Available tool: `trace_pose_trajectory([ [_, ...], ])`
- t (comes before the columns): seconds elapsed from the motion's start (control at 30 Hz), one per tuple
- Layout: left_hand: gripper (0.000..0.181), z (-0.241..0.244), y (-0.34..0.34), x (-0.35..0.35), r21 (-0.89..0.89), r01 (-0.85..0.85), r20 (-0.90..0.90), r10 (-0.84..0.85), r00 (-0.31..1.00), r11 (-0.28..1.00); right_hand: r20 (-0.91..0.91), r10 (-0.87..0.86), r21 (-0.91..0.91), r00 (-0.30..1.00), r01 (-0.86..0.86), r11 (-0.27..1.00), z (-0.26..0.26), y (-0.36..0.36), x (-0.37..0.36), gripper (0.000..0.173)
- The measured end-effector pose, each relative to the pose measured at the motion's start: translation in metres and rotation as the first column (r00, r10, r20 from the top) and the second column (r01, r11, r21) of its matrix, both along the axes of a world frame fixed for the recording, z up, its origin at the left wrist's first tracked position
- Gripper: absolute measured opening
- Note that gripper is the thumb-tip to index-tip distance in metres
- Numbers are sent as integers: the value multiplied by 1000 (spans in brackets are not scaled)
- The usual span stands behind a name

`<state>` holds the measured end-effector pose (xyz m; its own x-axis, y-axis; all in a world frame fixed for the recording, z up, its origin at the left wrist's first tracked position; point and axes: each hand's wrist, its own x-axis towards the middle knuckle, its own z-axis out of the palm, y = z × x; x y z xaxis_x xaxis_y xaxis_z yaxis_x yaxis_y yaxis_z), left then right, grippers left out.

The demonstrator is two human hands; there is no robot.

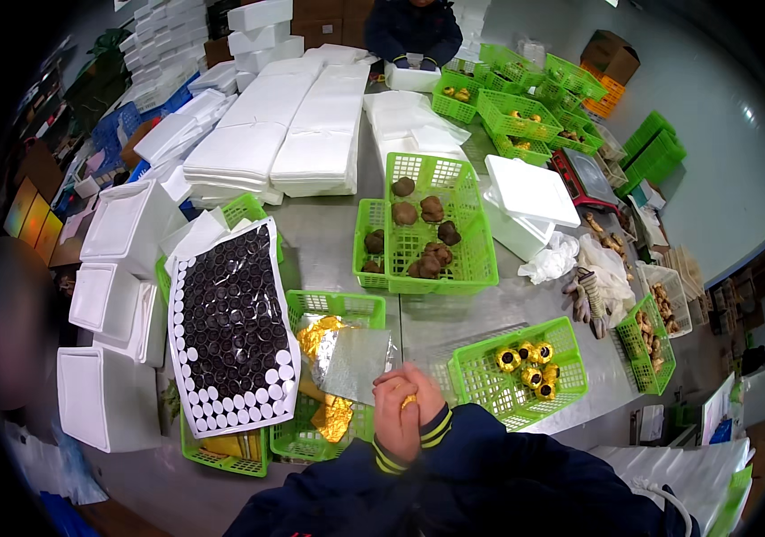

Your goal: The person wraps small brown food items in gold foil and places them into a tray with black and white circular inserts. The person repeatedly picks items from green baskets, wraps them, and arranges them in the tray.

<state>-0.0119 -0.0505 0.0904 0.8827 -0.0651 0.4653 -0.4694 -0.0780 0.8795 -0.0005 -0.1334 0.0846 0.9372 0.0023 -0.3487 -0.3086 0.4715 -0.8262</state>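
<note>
My left hand (396,417) and my right hand (427,391) are pressed together, closed around a small gold-foil-wrapped item (409,401). Only a sliver of its foil shows between the fingers. Just left of them, a silvery sheet (355,362) and crumpled gold foil (334,417) lie in a green plastic basket (366,305). To the right, another green basket (490,403) holds several gold-wrapped balls (531,377), with dark round spots facing up. Farther ahead, brown lumpy pieces, perhaps truffles or mushrooms (404,213), sit in a green basket (449,283).
A sheet of round stickers (231,329), black and white, rests over baskets at left. White foam boxes (111,399) line the left edge. At right lie gloves (587,302), white plastic (550,258) and a red scale (584,176). A co-worker (413,33) handles a foam box opposite.
</note>
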Motion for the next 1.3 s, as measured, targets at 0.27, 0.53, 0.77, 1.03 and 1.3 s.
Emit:
trace_pose_trajectory([
  [0.27,17,18,7,-27,-62,-8,67,12,998,998,126,-39,-315,991,77,946,48,11,-26,43],
  [0.53,17,-19,-4,-3,-141,186,-52,-195,979,972,457,-26,-832,889,438,341,1,6,-23,24],
  [0.77,14,-15,-19,-18,-127,311,-37,-317,948,942,321,-202,-674,925,373,638,-10,-14,-47,25],
  [1.03,33,-20,-33,-28,-169,390,-485,-421,767,905,1,-300,-74,954,299,951,-5,-48,-96,40],
  [1.3,38,-42,-128,-72,-597,138,-631,-569,527,790,310,105,-817,945,208,539,-22,-154,-144,70],
])
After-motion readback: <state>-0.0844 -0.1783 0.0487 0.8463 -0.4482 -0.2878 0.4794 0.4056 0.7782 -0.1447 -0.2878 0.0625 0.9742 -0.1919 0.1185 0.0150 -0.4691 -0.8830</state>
